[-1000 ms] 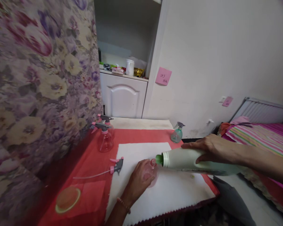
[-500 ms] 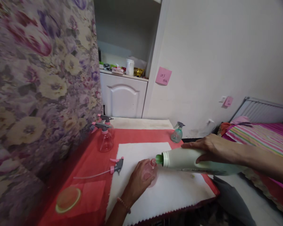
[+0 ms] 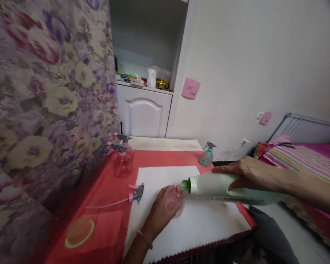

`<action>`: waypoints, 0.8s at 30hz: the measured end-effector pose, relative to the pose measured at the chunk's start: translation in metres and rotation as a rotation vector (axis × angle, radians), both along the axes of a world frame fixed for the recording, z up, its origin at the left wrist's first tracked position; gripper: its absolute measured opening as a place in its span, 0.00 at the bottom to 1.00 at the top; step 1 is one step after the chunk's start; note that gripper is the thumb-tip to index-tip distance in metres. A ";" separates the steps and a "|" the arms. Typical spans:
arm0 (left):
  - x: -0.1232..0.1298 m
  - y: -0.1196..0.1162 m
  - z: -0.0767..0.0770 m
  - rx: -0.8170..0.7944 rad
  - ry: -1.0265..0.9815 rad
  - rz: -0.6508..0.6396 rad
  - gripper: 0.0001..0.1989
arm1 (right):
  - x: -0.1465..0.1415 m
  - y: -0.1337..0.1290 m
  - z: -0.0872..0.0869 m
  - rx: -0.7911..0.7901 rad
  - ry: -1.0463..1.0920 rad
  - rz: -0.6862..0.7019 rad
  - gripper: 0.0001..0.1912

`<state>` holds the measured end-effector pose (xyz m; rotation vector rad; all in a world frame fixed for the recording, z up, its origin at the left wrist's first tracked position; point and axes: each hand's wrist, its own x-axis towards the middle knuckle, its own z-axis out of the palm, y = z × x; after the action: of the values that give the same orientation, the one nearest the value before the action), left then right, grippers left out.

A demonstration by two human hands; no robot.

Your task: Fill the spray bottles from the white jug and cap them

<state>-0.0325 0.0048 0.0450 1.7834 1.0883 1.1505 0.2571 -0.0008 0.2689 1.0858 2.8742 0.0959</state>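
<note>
My left hand (image 3: 163, 205) is wrapped round a clear pink spray bottle (image 3: 178, 203) without its top, upright on a white cloth (image 3: 203, 223). My right hand (image 3: 243, 174) grips a large pale green bottle (image 3: 211, 185), tipped nearly level. Its green spout (image 3: 185, 185) is at the pink bottle's open mouth; whether liquid is flowing I cannot tell. Left of my left hand lies a grey and pink spray trigger (image 3: 136, 194) with a long clear tube. A round yellow-green rimmed lid or dish (image 3: 79, 233) rests at the near left.
Two pink spray bottles with triggers (image 3: 123, 165) stand at the table's left. A teal spray bottle (image 3: 206, 157) is at the back right. The red tablecloth (image 3: 107, 194) lies under the white cloth. A floral curtain (image 3: 55, 110) hangs close on the left; a bed (image 3: 305, 154) stands right.
</note>
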 end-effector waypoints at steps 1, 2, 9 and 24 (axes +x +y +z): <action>0.000 0.000 0.000 0.000 0.002 -0.001 0.27 | 0.000 0.000 0.000 0.001 0.001 -0.001 0.30; 0.000 0.000 0.001 -0.003 0.002 0.000 0.27 | -0.001 0.000 0.000 0.002 -0.001 -0.006 0.30; 0.001 0.001 -0.001 -0.001 -0.005 0.014 0.28 | -0.002 -0.001 0.002 -0.018 -0.024 -0.043 0.30; 0.001 0.000 0.003 -0.009 0.038 0.010 0.28 | -0.001 -0.002 0.001 -0.004 -0.024 -0.030 0.31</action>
<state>-0.0318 0.0044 0.0477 1.8013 1.1233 1.1202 0.2560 -0.0030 0.2696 1.1186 2.8348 0.1017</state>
